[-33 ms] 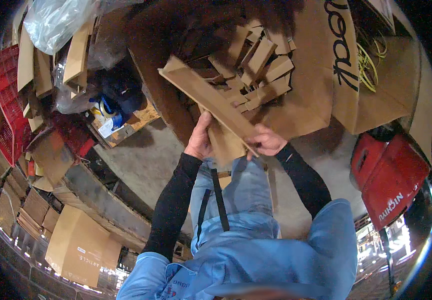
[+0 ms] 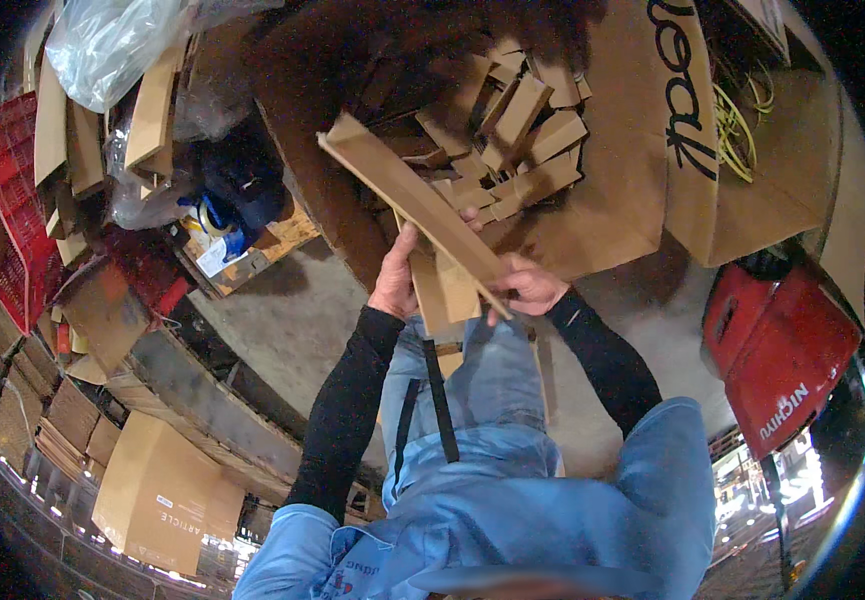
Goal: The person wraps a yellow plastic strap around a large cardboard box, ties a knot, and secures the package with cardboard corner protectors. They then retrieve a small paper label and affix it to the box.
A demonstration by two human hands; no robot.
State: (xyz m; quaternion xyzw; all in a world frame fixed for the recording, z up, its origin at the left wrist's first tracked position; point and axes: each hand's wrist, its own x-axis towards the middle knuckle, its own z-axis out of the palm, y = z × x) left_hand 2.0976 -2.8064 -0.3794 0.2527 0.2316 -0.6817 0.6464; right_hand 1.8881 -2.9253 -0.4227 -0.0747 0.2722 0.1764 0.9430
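I compare this with the picture just before and find nothing has moved: both hands sit where they were, and the cardboard has not shifted. The hold is steady and the piece is still in hand, not put down.

My left hand (image 2: 395,280) is closed around the lower end of a long cardboard strip (image 2: 407,195), thumb up along its edge. My right hand (image 2: 529,288) is clenched on the same bundle from the other side, fingers wrapped over a shorter folded cardboard piece (image 2: 444,290) that lies under the strip. The strip slants up and to the left, away from my chest. Its far end hangs over the open big cardboard box (image 2: 632,190), which is full of loose cardboard offcuts (image 2: 527,125).

Below my arms is bare concrete floor (image 2: 292,310). A red cart (image 2: 782,350) stands to my right, well apart. A clear plastic bag (image 2: 112,45) and a red crate (image 2: 7,190) sit far left.
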